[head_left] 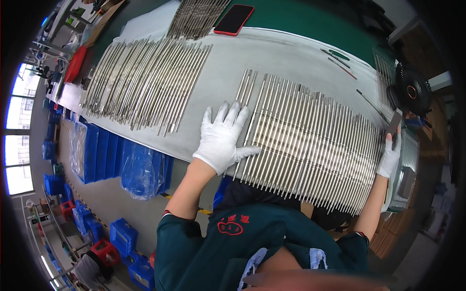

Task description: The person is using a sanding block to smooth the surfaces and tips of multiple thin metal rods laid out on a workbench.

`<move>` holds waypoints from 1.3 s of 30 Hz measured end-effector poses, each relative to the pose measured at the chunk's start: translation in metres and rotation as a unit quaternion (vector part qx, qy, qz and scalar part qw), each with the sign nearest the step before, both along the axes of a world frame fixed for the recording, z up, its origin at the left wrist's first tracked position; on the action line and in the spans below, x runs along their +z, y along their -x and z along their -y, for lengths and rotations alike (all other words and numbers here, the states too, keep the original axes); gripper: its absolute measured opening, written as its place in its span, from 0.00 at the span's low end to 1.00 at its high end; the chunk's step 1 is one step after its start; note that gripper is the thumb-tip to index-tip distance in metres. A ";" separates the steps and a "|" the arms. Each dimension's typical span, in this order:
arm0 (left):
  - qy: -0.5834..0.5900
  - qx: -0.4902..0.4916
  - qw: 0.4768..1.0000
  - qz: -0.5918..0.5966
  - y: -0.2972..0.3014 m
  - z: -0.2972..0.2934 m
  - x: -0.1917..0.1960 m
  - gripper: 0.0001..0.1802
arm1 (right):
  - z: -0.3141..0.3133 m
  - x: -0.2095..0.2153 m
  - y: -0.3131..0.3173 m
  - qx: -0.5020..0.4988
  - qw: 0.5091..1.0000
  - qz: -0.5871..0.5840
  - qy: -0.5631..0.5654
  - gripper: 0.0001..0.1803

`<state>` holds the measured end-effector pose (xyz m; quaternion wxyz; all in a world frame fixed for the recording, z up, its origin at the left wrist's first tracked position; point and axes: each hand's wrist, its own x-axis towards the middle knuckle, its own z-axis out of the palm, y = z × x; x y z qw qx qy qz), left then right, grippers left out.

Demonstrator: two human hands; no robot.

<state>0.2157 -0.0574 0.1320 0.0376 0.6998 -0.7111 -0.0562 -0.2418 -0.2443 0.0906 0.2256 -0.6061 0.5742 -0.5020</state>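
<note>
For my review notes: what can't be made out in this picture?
Head view, part of the leftmost rods in the near row: covered by the left hand.
Head view, far ends of the dark rod bundle: cut off by the top edge.
Head view, exact finger placement of the right hand on the grey block: too small, with the far side turned away.

The one view peers steeply down from the head of this person (272, 218), fairly close above the hands (221, 138) and counter (301, 22). Its fisheye spread (black around the rim) reaches left to the floor (104, 196) and bright windows (18, 149).
</note>
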 end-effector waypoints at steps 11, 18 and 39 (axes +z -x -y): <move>-0.002 0.046 0.998 0.041 -0.008 0.000 0.004 0.56 | 0.000 0.000 -0.001 -0.004 1.000 -0.012 0.015 0.29; 0.024 0.076 0.996 0.035 0.006 0.002 0.008 0.56 | -0.002 0.003 -0.005 -0.006 1.000 -0.018 0.011 0.28; 0.038 -0.074 0.996 -0.039 0.040 0.000 0.008 0.54 | -0.003 0.008 -0.011 -0.007 0.999 -0.039 0.011 0.28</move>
